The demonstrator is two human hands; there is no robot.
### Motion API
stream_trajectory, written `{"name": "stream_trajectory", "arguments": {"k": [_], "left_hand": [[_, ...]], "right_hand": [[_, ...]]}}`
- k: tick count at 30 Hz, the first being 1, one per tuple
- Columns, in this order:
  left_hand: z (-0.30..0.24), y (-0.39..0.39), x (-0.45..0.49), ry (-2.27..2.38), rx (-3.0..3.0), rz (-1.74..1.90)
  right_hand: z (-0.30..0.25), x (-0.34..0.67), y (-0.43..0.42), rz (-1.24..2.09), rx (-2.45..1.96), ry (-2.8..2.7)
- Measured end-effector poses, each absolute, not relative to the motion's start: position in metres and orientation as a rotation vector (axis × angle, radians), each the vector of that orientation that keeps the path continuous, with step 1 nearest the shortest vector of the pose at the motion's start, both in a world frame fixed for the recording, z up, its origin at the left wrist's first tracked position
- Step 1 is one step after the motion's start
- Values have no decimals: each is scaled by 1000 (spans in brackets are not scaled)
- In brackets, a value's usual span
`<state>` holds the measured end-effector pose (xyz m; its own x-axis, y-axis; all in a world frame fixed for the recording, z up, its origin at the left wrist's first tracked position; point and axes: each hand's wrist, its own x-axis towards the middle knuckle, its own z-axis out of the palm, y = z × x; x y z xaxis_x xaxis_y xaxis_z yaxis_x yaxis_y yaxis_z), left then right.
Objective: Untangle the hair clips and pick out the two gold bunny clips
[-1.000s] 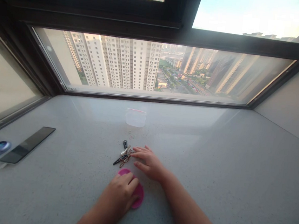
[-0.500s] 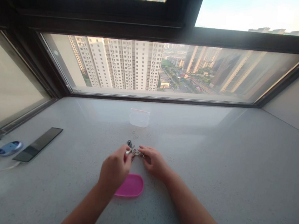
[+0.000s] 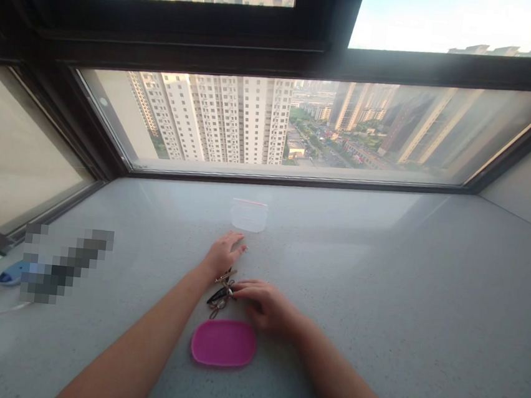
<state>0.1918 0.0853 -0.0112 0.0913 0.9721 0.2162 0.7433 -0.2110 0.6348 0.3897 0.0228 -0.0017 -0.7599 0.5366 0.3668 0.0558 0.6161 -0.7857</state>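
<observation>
Speckled stone sill, two bare hands over it.
My left hand curls loosely, my right hand bends low; I can't tell whether either grip pinches anything. Smooth, round-ended pink tray; filmy bag; between them, at my right fingertips, slim black and metallic clips.

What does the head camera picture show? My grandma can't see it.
A person's left hand is over a pale ledge, near a clear plastic pouch, while the right hand is at a small pile of metal and black bits. A pink tray sits nearer the viewer, and tall buildings show outside the dark-framed window.
</observation>
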Motion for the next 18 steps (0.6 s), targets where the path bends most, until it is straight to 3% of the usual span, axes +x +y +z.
{"name": "stream_trajectory", "arguments": {"k": [8,18], "left_hand": [[-8,78,199,1552,1904,957],[-3,76,206,1378,1648,1137]], "right_hand": [[1,392,26,1459,-505,-1915],[-19,386,42,1353,-804,-1254]]}}
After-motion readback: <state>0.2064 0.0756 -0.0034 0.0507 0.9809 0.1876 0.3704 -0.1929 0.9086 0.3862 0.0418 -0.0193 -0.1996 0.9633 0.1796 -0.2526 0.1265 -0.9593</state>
